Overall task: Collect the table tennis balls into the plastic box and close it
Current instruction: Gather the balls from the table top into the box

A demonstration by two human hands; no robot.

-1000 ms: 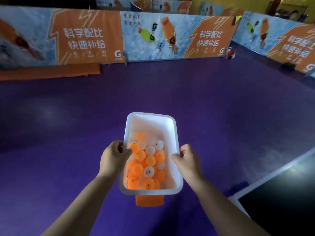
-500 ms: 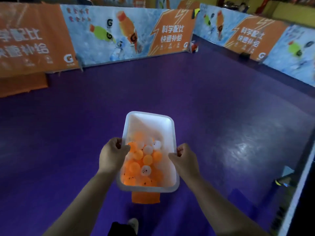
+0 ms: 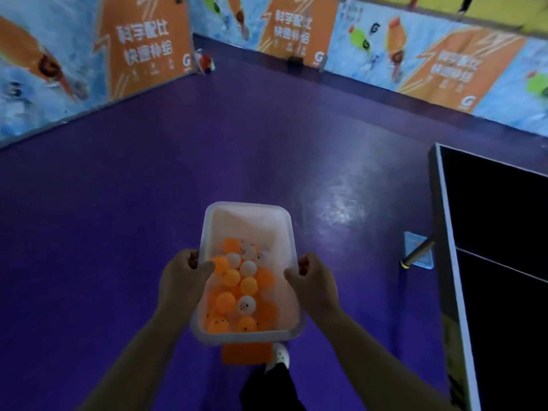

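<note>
Curling around the long sides of a translucent white rectangular plastic box (image 3: 247, 221), both sets of fingers are clamped on its rim, so yeah, it's being carried in the air, not sitting on anything. Left hand (image 3: 182, 280) has its thumb hooked over the left edge with the other fingers tucked underneath; right hand (image 3: 314, 281) does the same on the right edge. Both forearms come up from the bottom of the shot.

Inside the box there's a heap of orange and white table tennis balls (image 3: 240, 287), mostly piled toward the near end, far end pretty much bare. No lid on top. Something flat and orange (image 3: 247, 353) pokes out from under the near end of the box; can't tell what it is.

Below all that is a purple floor (image 3: 118, 218), with a white shoe (image 3: 280, 355) and dark trouser leg just under the box. Off to the right is the dark table tennis table (image 3: 498, 232), and orange-and-blue printed barrier boards (image 3: 148, 43) run along the back.
</note>
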